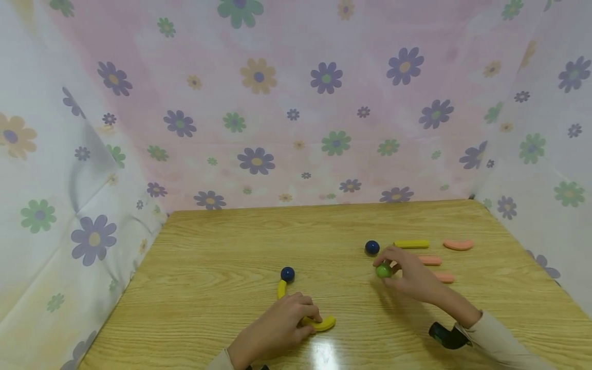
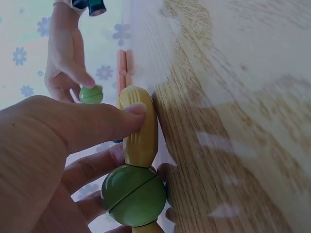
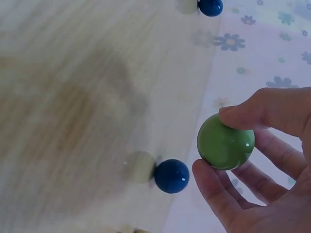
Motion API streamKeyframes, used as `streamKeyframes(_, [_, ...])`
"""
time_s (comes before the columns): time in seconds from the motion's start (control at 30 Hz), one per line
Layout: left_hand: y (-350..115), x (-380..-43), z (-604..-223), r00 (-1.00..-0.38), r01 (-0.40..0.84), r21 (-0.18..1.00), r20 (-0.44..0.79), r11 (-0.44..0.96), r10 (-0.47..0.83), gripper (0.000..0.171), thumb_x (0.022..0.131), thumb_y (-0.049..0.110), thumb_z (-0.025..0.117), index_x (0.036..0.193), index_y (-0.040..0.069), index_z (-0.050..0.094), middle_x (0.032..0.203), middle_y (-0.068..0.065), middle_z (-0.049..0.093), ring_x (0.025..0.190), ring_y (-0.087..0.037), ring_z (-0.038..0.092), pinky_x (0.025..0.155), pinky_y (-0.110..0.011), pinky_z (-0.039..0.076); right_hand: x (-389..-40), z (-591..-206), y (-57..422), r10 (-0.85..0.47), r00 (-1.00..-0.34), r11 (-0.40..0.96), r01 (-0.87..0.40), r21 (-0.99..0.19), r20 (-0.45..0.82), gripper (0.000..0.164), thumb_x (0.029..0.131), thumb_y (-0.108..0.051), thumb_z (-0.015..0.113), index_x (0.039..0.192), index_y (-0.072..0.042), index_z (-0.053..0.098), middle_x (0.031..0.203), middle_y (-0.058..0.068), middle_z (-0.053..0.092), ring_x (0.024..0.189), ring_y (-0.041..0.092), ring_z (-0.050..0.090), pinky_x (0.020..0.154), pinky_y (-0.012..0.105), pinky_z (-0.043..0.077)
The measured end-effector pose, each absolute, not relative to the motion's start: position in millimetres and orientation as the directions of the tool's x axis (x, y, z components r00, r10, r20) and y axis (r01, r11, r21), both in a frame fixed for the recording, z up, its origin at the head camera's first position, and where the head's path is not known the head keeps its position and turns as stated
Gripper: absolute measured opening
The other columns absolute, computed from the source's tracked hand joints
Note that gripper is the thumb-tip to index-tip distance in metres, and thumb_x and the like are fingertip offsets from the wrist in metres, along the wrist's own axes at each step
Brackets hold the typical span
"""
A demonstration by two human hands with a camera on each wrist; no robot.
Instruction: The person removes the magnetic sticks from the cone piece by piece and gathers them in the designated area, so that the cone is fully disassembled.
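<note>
Head view: left hand (image 1: 287, 321), near and left of centre, grips a yellow curved piece (image 1: 326, 324), its tip projecting to the right. Beyond the knuckles, a yellow rod (image 1: 281, 289) meets a dark blue ball (image 1: 288, 274); the rod's near end is hidden by the hand.

Left wrist view adds what the head view conceals: a green jointed ball (image 2: 133, 196), with a groove across it, set against the end of the gripped yellow piece. More yellow shows at the ball's opposite side, cut off by the frame. Thumb lies on the gripped piece. Whether the hidden rod joins this ball: cannot tell.

Right hand (image 1: 413, 277), farther off and to the right, pinches a loose green ball (image 1: 383, 271). Right wrist view shows thumb and fingertips about it; left wrist view shows it raised off the bench (image 1: 222, 241).

Around the right hand, head view only for full layout: second blue ball (image 1: 372, 247) just beyond; yellow straight bar (image 1: 411, 244) far; pink curved piece (image 1: 458, 245) far right; two pink bars (image 1: 431, 260) partly behind the hand.
</note>
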State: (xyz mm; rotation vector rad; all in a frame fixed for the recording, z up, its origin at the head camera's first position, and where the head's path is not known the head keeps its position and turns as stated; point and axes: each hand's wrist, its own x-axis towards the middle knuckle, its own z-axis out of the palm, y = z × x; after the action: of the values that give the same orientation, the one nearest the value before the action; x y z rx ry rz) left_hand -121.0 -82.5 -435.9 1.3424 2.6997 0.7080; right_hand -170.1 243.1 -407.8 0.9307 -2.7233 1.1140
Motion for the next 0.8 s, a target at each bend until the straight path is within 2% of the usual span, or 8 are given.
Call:
streamKeyframes(0.2, [-83,-121,-435,-0.618,0.75,0.417,0.168,0.513,0.768,0.012,0.087,0.021,0.069,0.1,0.021,0.07,0.098,0.016,0.059,0.087,0.001,0.051,0.071,-0.013,0.042,-189,-402,237,-0.529,-0.807,0.533,-0.556,-0.638,0.261,0.027,0.08,0.004,0.067,0.102,-0.011,0.061,0.1,0.002,0.059,0.086,0.019,0.057,0.071,0.037,0.051])
streamKeyframes(0.37, [-82,-121,-435,-0.619,0.746,0.427,0.163,0.51,0.768,0.012,0.087,0.02,0.07,0.099,0.02,0.07,0.099,0.015,0.06,0.087,0.0,0.051,0.072,-0.013,0.042,-207,-401,230,-0.567,-0.782,0.532,-0.587,-0.61,0.258,0.026,0.079,0.005,0.068,0.1,-0.01,0.063,0.097,0.002,0.06,0.081,0.018,0.056,0.07,0.04,0.051])
streamKeyframes(0.6, [-82,-121,-437,-0.618,0.749,0.417,0.162,0.514,0.769,0.013,0.087,0.021,0.069,0.101,0.021,0.071,0.1,0.016,0.059,0.092,0.001,0.051,0.076,-0.015,0.043,-233,-401,221,-0.623,-0.757,0.538,-0.596,-0.596,0.195,0.024,0.079,0.005,0.068,0.1,-0.005,0.065,0.095,0.004,0.058,0.081,0.019,0.054,0.067,0.033,0.051])
streamKeyframes(0.8, [-84,-122,-438,-0.621,0.746,0.418,0.16,0.518,0.767,0.014,0.088,0.022,0.069,0.102,0.021,0.071,0.101,0.015,0.06,0.093,0.001,0.05,0.076,-0.016,0.043,-258,-404,213,-0.663,-0.726,0.513,-0.617,-0.596,0.181,0.021,0.079,0.004,0.066,0.099,-0.003,0.067,0.097,0.005,0.058,0.083,0.02,0.056,0.071,0.034,0.052])
